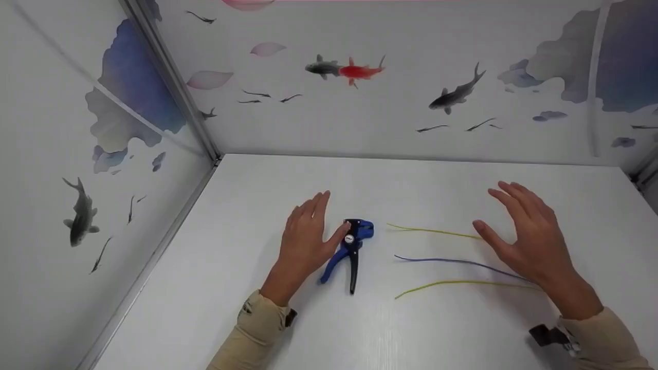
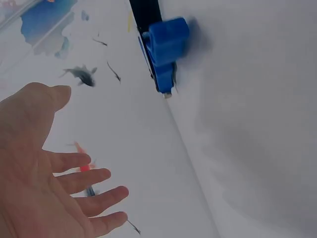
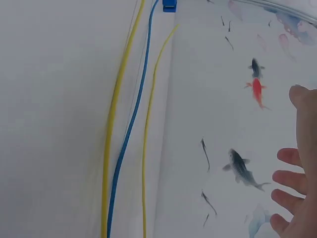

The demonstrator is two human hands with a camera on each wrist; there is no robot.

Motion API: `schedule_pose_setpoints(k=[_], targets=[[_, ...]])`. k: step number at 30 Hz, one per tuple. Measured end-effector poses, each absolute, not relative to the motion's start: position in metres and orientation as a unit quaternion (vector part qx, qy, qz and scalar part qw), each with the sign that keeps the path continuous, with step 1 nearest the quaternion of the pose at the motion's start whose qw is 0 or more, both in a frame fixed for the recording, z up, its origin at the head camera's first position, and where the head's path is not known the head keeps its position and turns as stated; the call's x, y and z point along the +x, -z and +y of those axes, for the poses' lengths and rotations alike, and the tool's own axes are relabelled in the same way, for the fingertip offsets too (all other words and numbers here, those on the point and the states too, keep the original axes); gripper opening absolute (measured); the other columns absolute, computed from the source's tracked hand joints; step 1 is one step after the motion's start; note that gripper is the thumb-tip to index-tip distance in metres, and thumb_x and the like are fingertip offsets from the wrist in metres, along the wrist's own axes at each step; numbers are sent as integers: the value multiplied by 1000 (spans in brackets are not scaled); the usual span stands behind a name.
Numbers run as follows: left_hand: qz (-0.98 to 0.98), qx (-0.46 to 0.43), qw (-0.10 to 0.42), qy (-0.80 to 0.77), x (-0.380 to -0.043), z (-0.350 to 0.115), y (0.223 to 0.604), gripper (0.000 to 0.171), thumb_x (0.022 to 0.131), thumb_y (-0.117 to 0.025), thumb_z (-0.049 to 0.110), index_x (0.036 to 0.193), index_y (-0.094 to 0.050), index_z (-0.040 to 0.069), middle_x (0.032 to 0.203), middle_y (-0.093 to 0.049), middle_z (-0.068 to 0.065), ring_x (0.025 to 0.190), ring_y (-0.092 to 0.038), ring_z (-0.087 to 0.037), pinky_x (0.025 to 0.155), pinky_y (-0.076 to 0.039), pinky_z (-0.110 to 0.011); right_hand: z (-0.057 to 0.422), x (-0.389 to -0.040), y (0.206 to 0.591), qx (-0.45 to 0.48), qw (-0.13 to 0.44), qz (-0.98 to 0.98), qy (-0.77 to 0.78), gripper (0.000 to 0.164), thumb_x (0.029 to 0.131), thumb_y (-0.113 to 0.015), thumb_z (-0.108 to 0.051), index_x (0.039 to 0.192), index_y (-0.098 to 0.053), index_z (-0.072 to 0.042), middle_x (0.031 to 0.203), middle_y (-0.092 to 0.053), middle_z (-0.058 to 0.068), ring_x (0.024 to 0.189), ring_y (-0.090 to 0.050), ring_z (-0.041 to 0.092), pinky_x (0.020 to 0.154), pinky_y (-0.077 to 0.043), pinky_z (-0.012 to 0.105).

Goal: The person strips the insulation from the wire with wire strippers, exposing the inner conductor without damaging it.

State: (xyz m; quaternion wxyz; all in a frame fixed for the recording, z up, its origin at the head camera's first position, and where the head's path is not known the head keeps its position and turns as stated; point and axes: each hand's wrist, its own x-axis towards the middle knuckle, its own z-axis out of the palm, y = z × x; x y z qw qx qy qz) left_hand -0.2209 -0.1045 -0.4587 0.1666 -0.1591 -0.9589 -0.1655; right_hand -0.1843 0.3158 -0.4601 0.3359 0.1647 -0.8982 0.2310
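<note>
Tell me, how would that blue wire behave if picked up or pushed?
The blue wire would probably feel light, being so thin. It likely bends easily but keeps some shape, since it lies in a gentle curve rather than slack loops. Pushed, it might slide readily, as the white table under it looks smooth.

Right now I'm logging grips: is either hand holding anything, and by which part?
Nothing is held: the left hand is near the wire stripper, the right hand above the yellow wires and blue wire.
</note>
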Motion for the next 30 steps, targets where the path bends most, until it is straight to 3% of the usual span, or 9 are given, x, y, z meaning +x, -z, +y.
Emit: schedule_pose_setpoints(k=[4, 7, 13, 18, 21, 26, 30], targets=[[-954, -168, 135, 210, -210, -97, 457, 77, 106, -67, 51, 165, -41, 10, 143, -69, -15, 129, -69, -31, 108, -60, -47, 306, -180, 456, 205, 340, -887, -235, 63, 84, -90, -17, 143, -68, -9, 145, -67, 16, 138, -58, 39, 127, -36, 31], [-953, -161, 97, 239, -206, -93, 457, 68, 107, -68, 45, 160, -47, 9, 131, -71, -12, 118, -72, -27, 97, -63, -44, 299, -177, 456, 231, 334, -882, -240, 57, 82, -92, -11, 136, -72, -10, 134, -72, 13, 128, -63, 34, 121, -32, 16], [-953, -156, 11, 258, -204, -90, 467, 56, 106, -70, 41, 147, -57, 4, 127, -69, -12, 107, -70, -24, 92, -62, -41, 287, -175, 462, 263, 306, -886, -229, 41, 81, -92, -3, 117, -76, -10, 111, -75, 4, 109, -65, 24, 101, -43, 25], [-958, -152, -41, 239, -202, -88, 475, 68, 105, -70, 46, 149, -55, -4, 140, -65, -19, 122, -68, -30, 105, -59, -46, 281, -171, 472, 289, 251, -901, -206, 33, 79, -94, -2, 103, -76, -16, 96, -72, -7, 95, -64, 10, 86, -49, 18], [-962, -140, -65, 225, -200, -86, 477, 79, 102, -73, 53, 151, -52, -6, 142, -64, -21, 126, -66, -32, 109, -57, -48, 278, -168, 477, 299, 192, -912, -206, 29, 82, -93, -4, 98, -76, -21, 94, -69, -12, 92, -64, 5, 79, -55, 20], [-967, -121, -90, 206, -196, -83, 480, 97, 93, -78, 65, 152, -49, -7, 137, -63, -20, 117, -63, -31, 104, -58, -48, 275, -163, 482, 286, 84, -930, -217, 22, 90, -88, -10, 99, -76, -27, 96, -67, -16, 92, -64, 7, 80, -61, 31], [-966, -105, -103, 212, -196, -82, 480, 101, 92, -79, 66, 155, -47, -7, 141, -62, -21, 121, -64, -32, 106, -57, -49, 275, -162, 486, 286, 40, -933, -217, 20, 93, -86, -12, 99, -75, -28, 97, -66, -17, 93, -64, 9, 82, -60, 32]])
